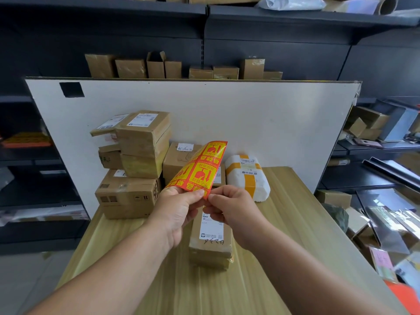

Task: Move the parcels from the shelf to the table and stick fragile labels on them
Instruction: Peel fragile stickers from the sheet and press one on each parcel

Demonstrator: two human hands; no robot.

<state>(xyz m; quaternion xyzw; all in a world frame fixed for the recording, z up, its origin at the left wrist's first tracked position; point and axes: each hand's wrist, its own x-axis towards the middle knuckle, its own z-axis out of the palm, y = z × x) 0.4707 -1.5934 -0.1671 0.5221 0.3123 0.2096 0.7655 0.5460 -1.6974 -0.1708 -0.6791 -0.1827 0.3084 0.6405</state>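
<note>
A red and yellow sheet of fragile labels (200, 167) stands up above the table, curling away from me. My left hand (177, 210) grips its lower edge, and my right hand (231, 208) pinches the sheet's bottom corner with thumb and forefinger. Directly below my hands a flat brown parcel (211, 244) with a white shipping label lies on the wooden table (284, 223). A stack of brown parcels (136, 162) sits at the table's back left. Behind the sheet stands another brown box (175, 160), with a white wrapped parcel (247, 178) banded in tan tape to its right.
A white board (261, 114) stands upright behind the table. Small cardboard boxes (177, 67) line the dark shelf behind it. Shelves on the right hold boxes, sheets and rolls (375, 126). An orange object (404, 296) lies at the table's near right corner.
</note>
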